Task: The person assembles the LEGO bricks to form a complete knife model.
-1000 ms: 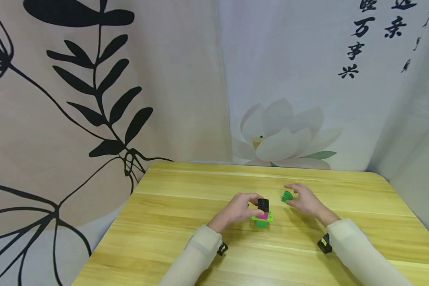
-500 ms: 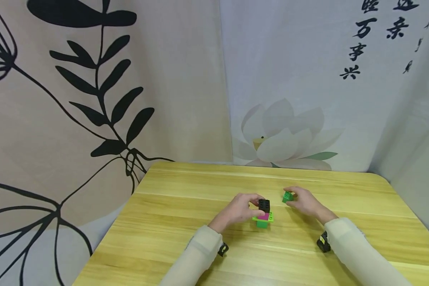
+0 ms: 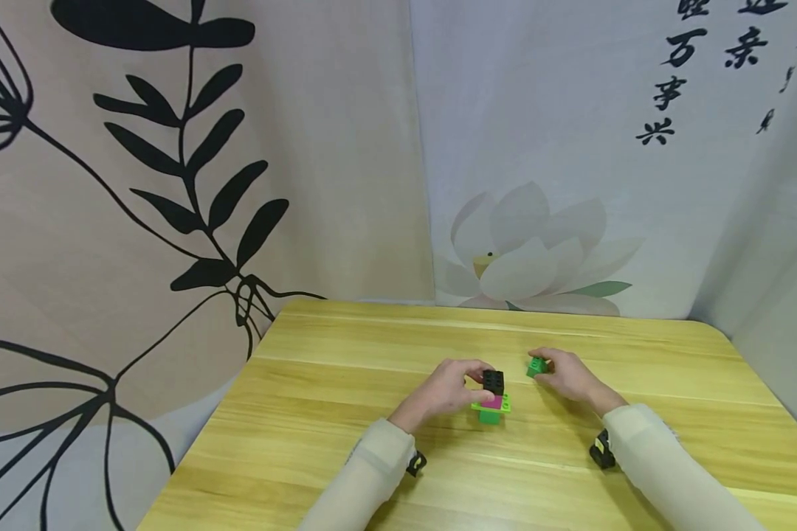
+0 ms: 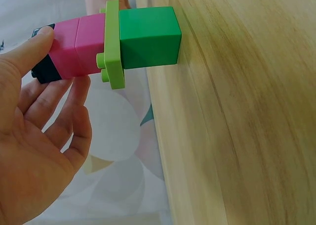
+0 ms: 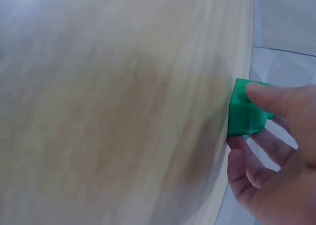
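Observation:
My left hand grips the upper part of a stack of toy building blocks, thumb on one side and fingers on the other. A black block tops the stack. Under it come pink blocks, a flat lime-green plate with studs and a green block at the bottom. To the right and farther back, my right hand pinches a separate green block between thumb and fingers. That block touches the wooden table in the right wrist view.
Both hands are over a light wooden table. Behind it hangs a pale curtain with printed black leaves, a lotus and writing. A small black device sits at the right wrist, another black device at the left.
My right hand's fingers have come together on the separate green block, which they stood loosely around a second ago. The left hand and the stack stay where they were.

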Tool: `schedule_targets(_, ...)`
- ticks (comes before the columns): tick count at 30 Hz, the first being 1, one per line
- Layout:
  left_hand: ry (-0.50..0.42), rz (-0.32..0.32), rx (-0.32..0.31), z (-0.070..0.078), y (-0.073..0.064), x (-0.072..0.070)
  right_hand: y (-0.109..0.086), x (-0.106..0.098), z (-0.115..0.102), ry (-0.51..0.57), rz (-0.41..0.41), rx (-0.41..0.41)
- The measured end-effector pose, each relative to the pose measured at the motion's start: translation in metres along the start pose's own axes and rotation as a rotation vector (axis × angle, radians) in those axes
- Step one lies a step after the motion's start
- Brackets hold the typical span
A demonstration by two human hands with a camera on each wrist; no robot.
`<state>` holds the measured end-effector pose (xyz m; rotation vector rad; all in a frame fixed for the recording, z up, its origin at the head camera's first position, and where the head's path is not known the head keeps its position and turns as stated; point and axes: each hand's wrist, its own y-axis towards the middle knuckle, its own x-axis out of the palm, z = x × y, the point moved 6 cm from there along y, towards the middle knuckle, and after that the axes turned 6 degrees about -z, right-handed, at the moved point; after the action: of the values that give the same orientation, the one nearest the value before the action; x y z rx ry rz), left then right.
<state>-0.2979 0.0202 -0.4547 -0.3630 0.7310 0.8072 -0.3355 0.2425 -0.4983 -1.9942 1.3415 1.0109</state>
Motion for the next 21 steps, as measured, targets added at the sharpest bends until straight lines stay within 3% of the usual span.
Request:
schedule_targets(9, 0.004, 0.004, 0.002, 0.0, 0.001, -0.001, -0.006, 0.001, -0.005, -0.003, -0.011, 0.009)
schedule_targets(21, -0.045, 0.001, -0.002, -0.001, 0.002, 0.0, -0.022, -0.009, -0.044, -0.041, 0.031, -0.087)
